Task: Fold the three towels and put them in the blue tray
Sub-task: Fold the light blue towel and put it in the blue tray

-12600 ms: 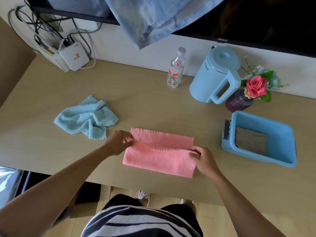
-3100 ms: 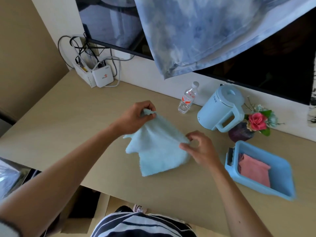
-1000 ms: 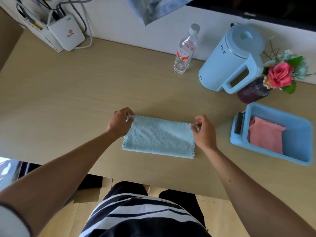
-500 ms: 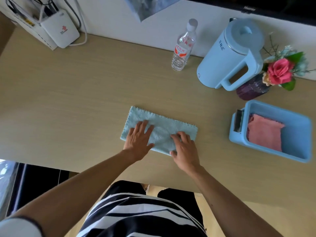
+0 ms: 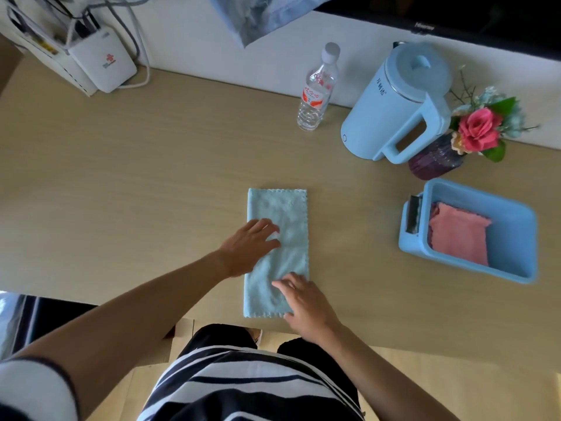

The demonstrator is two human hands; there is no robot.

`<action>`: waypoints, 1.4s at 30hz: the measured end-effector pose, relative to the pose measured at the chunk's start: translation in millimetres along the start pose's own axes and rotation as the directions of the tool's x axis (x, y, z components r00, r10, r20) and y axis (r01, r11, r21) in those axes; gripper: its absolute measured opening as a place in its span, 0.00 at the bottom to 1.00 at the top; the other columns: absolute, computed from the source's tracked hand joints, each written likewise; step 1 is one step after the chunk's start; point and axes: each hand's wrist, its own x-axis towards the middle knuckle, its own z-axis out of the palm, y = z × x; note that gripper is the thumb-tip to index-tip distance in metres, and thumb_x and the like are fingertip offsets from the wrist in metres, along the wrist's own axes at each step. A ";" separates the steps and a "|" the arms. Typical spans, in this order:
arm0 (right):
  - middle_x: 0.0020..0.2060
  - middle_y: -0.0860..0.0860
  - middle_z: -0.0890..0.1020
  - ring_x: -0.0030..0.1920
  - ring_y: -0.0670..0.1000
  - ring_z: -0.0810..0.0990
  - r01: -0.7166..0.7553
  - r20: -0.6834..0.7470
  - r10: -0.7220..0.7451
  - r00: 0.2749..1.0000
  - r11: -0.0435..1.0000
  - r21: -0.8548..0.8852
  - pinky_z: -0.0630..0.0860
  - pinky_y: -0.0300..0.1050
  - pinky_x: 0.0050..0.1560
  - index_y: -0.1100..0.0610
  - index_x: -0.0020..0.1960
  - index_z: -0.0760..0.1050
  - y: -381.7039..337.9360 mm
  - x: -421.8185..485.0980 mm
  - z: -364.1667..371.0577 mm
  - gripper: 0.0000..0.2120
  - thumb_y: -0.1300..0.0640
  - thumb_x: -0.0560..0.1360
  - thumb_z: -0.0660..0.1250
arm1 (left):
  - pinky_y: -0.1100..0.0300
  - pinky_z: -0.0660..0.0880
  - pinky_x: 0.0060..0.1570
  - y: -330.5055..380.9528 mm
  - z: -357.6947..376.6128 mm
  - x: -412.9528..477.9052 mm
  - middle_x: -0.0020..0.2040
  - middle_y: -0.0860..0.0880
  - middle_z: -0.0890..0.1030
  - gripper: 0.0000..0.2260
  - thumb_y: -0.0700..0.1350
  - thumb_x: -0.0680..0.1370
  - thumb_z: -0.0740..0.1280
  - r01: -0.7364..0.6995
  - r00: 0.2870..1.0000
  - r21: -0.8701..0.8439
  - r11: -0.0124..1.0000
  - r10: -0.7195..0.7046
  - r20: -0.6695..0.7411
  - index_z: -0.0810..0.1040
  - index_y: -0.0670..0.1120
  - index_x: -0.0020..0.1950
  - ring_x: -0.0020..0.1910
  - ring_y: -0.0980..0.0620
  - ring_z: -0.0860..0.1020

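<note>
Left fingers (image 5: 263, 228): straight and spread, lying flat on the light blue towel (image 5: 280, 208) and gripping nothing.
Right fingers (image 5: 287, 284): stretched out flat on the towel's near right part, with nothing pinched.
Left hand (image 5: 247, 249): reaches in across the towel's left long edge, about midway along it.
Right hand (image 5: 308, 305): covers the towel's near right corner and hides it.
Towel: a long, narrow folded strip on the table (image 5: 121, 192), running away from the person. A faint crease crosses it beside the left fingertips, and its near end lies close to the table's front edge.
Blue tray (image 5: 516, 273): on the table, well apart to the right of both hands.
Pink towel (image 5: 458, 235): folded inside the tray, toward its left wall. A darker edge beside it is too small to identify.
Back row: bottle (image 5: 315, 89), kettle (image 5: 394, 110) and flower vase (image 5: 437, 159) by the wall. The router (image 5: 103, 62) cables are cut off at the top.
</note>
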 end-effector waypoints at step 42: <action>0.32 0.52 0.77 0.29 0.48 0.71 -0.283 -0.144 0.520 0.842 0.653 0.702 0.68 0.45 0.31 0.59 0.46 0.76 46.9 47.9 -69.7 0.05 0.58 0.75 0.69 | 0.43 0.80 0.44 10.8 -19.4 -10.0 0.44 0.46 0.85 0.11 0.51 0.76 0.67 0.525 0.721 -0.809 0.264 -0.643 0.258 0.82 0.44 0.49 0.44 0.44 0.83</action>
